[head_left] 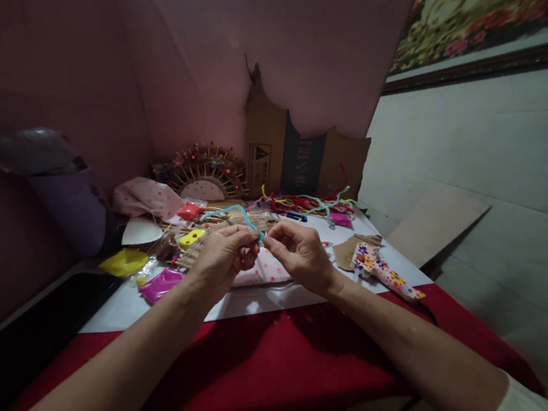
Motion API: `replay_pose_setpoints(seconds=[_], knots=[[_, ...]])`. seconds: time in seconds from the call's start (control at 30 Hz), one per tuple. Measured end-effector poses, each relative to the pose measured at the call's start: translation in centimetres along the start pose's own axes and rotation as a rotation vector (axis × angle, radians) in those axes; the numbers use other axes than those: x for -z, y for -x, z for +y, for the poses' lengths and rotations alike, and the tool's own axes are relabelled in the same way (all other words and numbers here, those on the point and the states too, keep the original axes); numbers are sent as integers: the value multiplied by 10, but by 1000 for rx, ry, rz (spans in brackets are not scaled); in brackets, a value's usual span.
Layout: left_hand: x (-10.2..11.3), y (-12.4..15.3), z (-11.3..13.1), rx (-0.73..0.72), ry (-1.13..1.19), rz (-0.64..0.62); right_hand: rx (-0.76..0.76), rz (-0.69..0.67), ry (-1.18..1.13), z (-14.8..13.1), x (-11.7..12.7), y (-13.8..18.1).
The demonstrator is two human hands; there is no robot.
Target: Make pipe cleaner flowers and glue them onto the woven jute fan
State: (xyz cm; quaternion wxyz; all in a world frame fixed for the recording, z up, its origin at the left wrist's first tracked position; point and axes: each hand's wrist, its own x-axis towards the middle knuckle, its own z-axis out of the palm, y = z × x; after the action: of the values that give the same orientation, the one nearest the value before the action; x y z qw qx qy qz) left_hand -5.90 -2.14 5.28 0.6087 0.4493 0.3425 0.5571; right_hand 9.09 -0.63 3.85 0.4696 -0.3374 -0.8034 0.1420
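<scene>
The left grip (227,253) and right grip (304,255) pinch the blue fuzzy stick (246,216) between them, likely to steady its end. The flowery glue gun (379,269) lies to their right, maybe for easy reach.

A pale sleeve (521,398) tops the right arm (412,331), the right hand (305,254) bare.

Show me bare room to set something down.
Mainly the red cloth between the forearms, in front of the white sheet. A smaller patch of sheet lies between the black slab and the left magenta packet. It's crowded behind the left hand and right hand, with coloured stems; the glue gun lies at right.
</scene>
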Motion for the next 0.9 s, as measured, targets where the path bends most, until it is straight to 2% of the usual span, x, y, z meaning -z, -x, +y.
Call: replay_pose_setpoints(seconds=[0.17, 0.33, 0.47, 0.6, 0.7, 0.9], knots=[[2, -1, -2, -80, -134, -42, -4, -14, -15, -2, -1, 1], [2, -2, -2, -78, -199, -70, -41, -34, -61, 1, 3, -1], [2, -1, -3, -5, -242, -132, -241, -33, -344, 6, 4, -6], [3, -1, -6, 38, -297, -161, -414, -145, -654, 8, 3, -9], [4, -2, -7, 74, -243, -187, -434, -182, -748, 9, 3, -10], [4, -1, -5, 180, -94, -178, -467, -87, -756, 11, 4, -11]])
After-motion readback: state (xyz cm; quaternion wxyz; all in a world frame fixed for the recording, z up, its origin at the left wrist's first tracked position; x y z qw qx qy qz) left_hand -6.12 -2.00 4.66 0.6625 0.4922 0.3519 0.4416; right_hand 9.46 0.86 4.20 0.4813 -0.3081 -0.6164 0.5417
